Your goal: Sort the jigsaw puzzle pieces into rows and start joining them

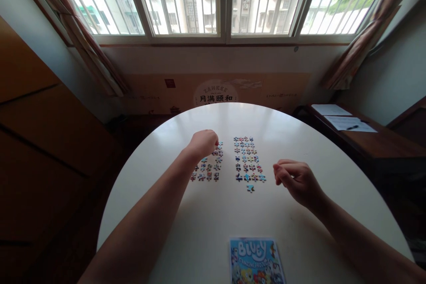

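Jigsaw puzzle pieces lie in two blocks of neat rows on the white round table. My left hand [203, 143] is over the far part of the left block of puzzle pieces [209, 167], its fingers curled down and mostly hidden behind the back of the hand. Whether a piece is between those fingertips I cannot see. To the right of the right block of puzzle pieces [250, 159], my right hand [294, 176] is closed, fingers bent and pressed to the thumb; its contents, if any, are hidden. One single puzzle piece [250, 188] sits just below the right block.
A blue "Bluey" picture card or box [255, 261] lies at the table's near edge. The white table [206, 226] has a curved rim. On the right stands a brown desk [392, 142] with papers [349, 123] and a pen. A long printed box [273, 93] is behind the table, below the window.
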A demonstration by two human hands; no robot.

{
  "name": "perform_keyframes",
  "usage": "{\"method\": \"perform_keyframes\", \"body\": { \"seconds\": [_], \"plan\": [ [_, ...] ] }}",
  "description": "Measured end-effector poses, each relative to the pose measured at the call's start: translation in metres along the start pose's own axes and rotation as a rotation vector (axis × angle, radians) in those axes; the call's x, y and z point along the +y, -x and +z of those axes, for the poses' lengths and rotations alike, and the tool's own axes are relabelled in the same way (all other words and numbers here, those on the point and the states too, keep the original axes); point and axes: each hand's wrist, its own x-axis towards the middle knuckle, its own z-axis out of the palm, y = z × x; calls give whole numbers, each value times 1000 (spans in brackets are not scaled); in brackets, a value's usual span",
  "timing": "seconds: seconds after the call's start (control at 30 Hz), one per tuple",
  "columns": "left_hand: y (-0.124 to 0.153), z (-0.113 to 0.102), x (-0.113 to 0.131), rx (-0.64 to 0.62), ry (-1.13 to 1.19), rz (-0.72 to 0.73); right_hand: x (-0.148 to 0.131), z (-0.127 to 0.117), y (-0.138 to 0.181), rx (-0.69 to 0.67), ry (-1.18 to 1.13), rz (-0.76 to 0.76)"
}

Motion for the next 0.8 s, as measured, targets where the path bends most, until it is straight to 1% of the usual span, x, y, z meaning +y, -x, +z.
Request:
{"method": "perform_keyframes", "body": {
  "seconds": [0.37, 0.8],
  "plan": [
    [-1, 0, 2, -8, -22, 8, 0, 0, -1, 26, 24, 33],
    [-7, 5, -4, -39, 2, 21, -2, 1, 0, 20, 20, 21]
  ]
}}
